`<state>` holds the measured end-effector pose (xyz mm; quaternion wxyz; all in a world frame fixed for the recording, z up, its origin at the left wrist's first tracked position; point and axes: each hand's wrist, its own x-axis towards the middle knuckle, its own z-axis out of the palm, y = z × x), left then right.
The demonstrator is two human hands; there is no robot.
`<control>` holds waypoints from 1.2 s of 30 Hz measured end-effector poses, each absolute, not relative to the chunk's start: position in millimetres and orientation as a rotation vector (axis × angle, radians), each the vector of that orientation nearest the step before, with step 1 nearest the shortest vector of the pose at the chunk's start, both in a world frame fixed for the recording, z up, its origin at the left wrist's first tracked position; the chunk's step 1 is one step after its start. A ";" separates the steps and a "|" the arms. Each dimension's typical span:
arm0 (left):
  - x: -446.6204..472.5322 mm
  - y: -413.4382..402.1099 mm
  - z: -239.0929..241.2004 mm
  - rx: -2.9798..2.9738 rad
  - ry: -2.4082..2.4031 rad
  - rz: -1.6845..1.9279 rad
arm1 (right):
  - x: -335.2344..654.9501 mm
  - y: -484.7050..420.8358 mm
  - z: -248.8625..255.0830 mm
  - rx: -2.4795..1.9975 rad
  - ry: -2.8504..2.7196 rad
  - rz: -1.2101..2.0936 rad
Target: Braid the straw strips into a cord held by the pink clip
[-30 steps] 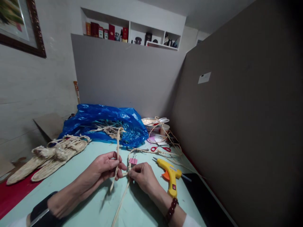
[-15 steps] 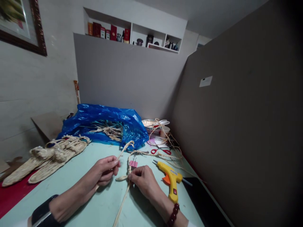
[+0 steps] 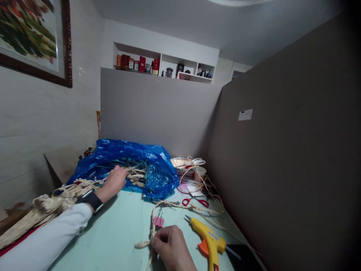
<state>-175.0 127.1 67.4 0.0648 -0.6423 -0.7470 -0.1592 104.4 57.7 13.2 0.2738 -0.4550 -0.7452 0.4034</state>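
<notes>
My left hand (image 3: 115,181) reaches far forward to the mouth of the blue plastic bag (image 3: 128,160), its fingers closed around the pale straw strands (image 3: 135,175) that spill out of it. My right hand (image 3: 169,246) stays near the front edge of the pale green table (image 3: 118,229), pinching a braided straw strip (image 3: 150,241). A pink binder clip (image 3: 158,221) is clamped on that strip just beyond the fingers. A black watch sits on my left wrist.
A yellow glue gun (image 3: 210,242) lies right of my right hand, with red-handled scissors (image 3: 194,202) and loose straw beyond it. Woven straw sandals (image 3: 47,205) lie at the left. A cup and a bowl (image 3: 180,162) stand by the grey partition (image 3: 282,150).
My left hand let go of the straw piece near my right hand and stretched forward to the straw in the blue bag. The camera tilted up. My right hand kept its grip.
</notes>
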 end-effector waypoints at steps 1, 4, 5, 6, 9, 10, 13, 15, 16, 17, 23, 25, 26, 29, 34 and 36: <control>-174.4 136.2 68.6 -1.934 -2.214 -0.425 | 104.1 60.1 9.6 -1.229 -2.009 1.080; -171.6 159.8 69.0 -1.926 -2.122 -0.299 | 104.3 66.6 -2.6 -1.261 -2.032 1.040; -171.0 166.3 68.0 -1.924 -2.101 -0.267 | 104.6 68.2 -6.2 -1.275 -2.034 1.026; -170.8 172.0 66.4 -1.922 -2.085 -0.241 | 105.1 69.5 -9.4 -1.286 -2.034 1.018; -173.3 185.1 60.2 -1.915 -2.056 -0.193 | 106.2 71.4 -15.2 -1.283 -2.026 1.031; -175.3 188.5 58.2 -1.914 -2.049 -0.188 | 106.3 71.5 -16.1 -1.278 -2.023 1.036; -183.9 196.5 53.8 -1.909 -2.045 -0.201 | 105.9 71.3 -16.7 -1.282 -2.014 1.036; -190.3 199.9 52.2 -1.896 -2.057 -0.231 | 105.2 71.0 -15.8 -1.300 -2.016 1.025; -193.1 200.8 51.6 -1.886 -2.066 -0.251 | 105.0 70.9 -15.2 -1.303 -2.020 1.023; -195.5 201.3 51.1 -1.871 -2.077 -0.275 | 104.7 70.6 -14.4 -1.299 -2.024 1.024; -203.8 197.6 52.4 -1.745 -2.172 -0.427 | 105.0 68.5 -9.0 -1.265 -2.028 1.021; -206.2 196.5 54.8 -1.746 -2.190 -0.449 | 105.1 67.8 -7.5 -1.262 -2.023 1.021; -207.4 196.1 56.2 -1.758 -2.191 -0.455 | 105.1 67.4 -6.9 -1.260 -2.022 1.024; -210.7 194.4 61.3 -1.807 -2.186 -0.456 | 105.0 66.5 -5.2 -1.263 -2.021 1.020; -214.4 187.2 70.6 -1.883 -2.203 -0.471 | 105.6 66.0 -3.9 -1.234 -2.021 1.022; -214.8 183.8 73.8 -1.880 -2.216 -0.510 | 105.8 66.0 -3.4 -1.221 -2.017 1.035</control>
